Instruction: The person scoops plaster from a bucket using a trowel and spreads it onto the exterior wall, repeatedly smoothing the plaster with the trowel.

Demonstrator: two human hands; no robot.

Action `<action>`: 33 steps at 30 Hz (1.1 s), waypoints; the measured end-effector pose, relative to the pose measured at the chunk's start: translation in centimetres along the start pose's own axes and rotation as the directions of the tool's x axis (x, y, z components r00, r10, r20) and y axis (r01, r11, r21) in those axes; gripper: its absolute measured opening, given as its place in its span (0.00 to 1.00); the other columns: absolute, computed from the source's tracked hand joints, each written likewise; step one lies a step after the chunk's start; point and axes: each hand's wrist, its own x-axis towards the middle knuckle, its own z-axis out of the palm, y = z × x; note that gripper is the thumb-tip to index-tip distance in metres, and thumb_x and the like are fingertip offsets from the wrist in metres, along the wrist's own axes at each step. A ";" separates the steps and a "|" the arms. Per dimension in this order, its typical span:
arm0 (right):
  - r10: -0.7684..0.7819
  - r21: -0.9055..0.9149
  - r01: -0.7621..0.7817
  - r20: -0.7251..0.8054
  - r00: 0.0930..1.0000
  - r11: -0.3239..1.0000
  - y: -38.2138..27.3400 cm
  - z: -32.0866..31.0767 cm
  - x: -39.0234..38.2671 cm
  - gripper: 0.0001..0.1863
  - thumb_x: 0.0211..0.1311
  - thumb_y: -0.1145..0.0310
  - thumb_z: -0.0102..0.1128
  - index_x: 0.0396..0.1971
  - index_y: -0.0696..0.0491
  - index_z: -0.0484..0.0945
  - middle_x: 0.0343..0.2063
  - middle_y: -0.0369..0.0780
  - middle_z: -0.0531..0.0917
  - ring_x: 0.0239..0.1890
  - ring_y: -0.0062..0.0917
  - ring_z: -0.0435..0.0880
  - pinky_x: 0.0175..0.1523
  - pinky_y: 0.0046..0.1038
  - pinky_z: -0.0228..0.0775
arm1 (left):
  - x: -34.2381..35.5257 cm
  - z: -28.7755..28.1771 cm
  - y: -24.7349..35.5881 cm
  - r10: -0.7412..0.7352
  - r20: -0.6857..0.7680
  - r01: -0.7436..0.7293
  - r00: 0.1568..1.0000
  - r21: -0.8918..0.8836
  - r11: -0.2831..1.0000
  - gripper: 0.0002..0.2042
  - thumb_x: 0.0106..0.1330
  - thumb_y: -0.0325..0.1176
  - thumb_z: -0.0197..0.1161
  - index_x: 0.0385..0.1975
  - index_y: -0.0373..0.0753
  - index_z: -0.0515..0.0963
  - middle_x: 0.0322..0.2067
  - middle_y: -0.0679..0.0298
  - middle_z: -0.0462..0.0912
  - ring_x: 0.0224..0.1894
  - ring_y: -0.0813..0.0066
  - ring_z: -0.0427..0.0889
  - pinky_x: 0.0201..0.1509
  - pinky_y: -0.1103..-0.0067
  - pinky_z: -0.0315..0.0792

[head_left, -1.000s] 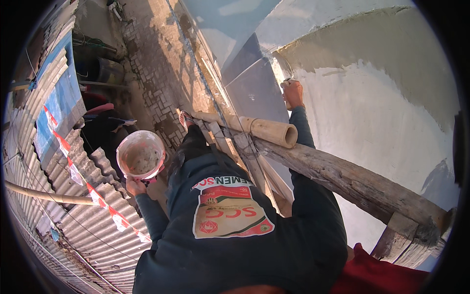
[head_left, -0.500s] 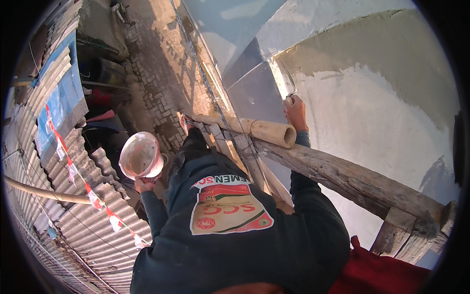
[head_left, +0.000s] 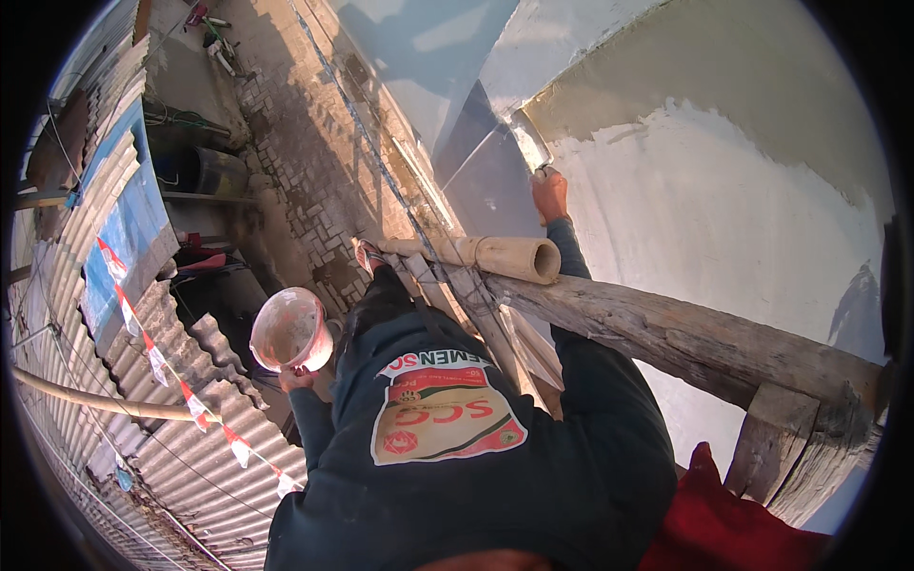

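Setting: a tall plastered wall (head_left: 724,228) seen from high up on rough scaffolding, with a brick yard and corrugated roofs far below the hands.
Trowel: the flat blade (head_left: 529,141) is pressed on the wall just above the right hand, at the edge between the wet grey patch and the paler coat.
Right hand: the right hand (head_left: 549,193) is closed around the trowel's handle, arm stretched out past the bamboo pole (head_left: 514,257).
Left hand: the left hand (head_left: 297,378) grips a white bucket (head_left: 290,330) from beneath, held out to the left over open air.
Beams: a thick wooden beam (head_left: 685,338) runs under the right arm toward a post at the right.
Risk, reach: I'd judge the long stretch could tip the person's weight off the beam.
Risk, bucket: held over the drop, it could slip or spill onto the roofs (head_left: 190,447) below.
Risk, finish: uneven pressure at full reach may leave ridges in the wet coat.
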 end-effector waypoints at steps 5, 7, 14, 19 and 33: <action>-0.032 0.073 0.034 -0.034 0.999 0.997 -3.3 -3.6 -1.2 0.12 0.55 0.70 0.61 0.34 0.63 0.79 0.24 0.49 0.80 0.27 0.37 0.79 0.32 0.35 0.71 | 6.3 -2.3 -0.2 0.005 0.225 -0.056 0.974 0.221 0.974 0.09 0.61 0.36 0.56 0.36 0.39 0.73 0.31 0.68 0.69 0.35 0.75 0.69 0.40 0.74 0.69; -0.103 0.035 0.106 -0.100 0.990 0.994 -3.2 -5.4 -1.7 0.10 0.57 0.71 0.62 0.32 0.63 0.78 0.18 0.41 0.77 0.17 0.25 0.75 0.22 0.31 0.69 | 11.2 -2.8 -2.0 0.048 0.323 -0.175 0.945 0.378 0.909 0.09 0.62 0.36 0.55 0.37 0.38 0.73 0.33 0.67 0.69 0.36 0.75 0.69 0.41 0.74 0.70; 0.069 0.250 -0.061 -0.021 0.997 0.966 -10.9 -12.1 -5.2 0.12 0.56 0.68 0.61 0.33 0.63 0.79 0.16 0.41 0.74 0.15 0.22 0.70 0.24 0.31 0.67 | 8.8 1.3 -3.2 0.042 0.487 -0.297 0.872 0.459 0.837 0.12 0.62 0.35 0.53 0.40 0.36 0.75 0.33 0.65 0.71 0.36 0.75 0.71 0.39 0.76 0.72; 0.020 0.411 0.026 -0.107 0.994 0.911 -15.0 -16.5 -7.2 0.16 0.58 0.67 0.63 0.38 0.65 0.78 0.18 0.36 0.74 0.17 0.17 0.71 0.20 0.23 0.66 | 2.0 4.0 -2.5 0.255 0.725 -0.765 0.640 0.633 0.119 0.14 0.52 0.20 0.62 0.41 0.31 0.80 0.28 0.62 0.80 0.26 0.76 0.78 0.26 0.79 0.75; -0.033 -0.007 0.033 0.022 0.999 0.999 -6.3 -8.2 -6.4 0.14 0.56 0.68 0.63 0.37 0.62 0.79 0.25 0.48 0.82 0.28 0.33 0.82 0.32 0.34 0.75 | 9.0 5.5 -2.5 0.279 0.703 -0.738 0.654 0.512 0.439 0.12 0.54 0.24 0.59 0.38 0.30 0.79 0.27 0.63 0.80 0.26 0.79 0.76 0.27 0.81 0.73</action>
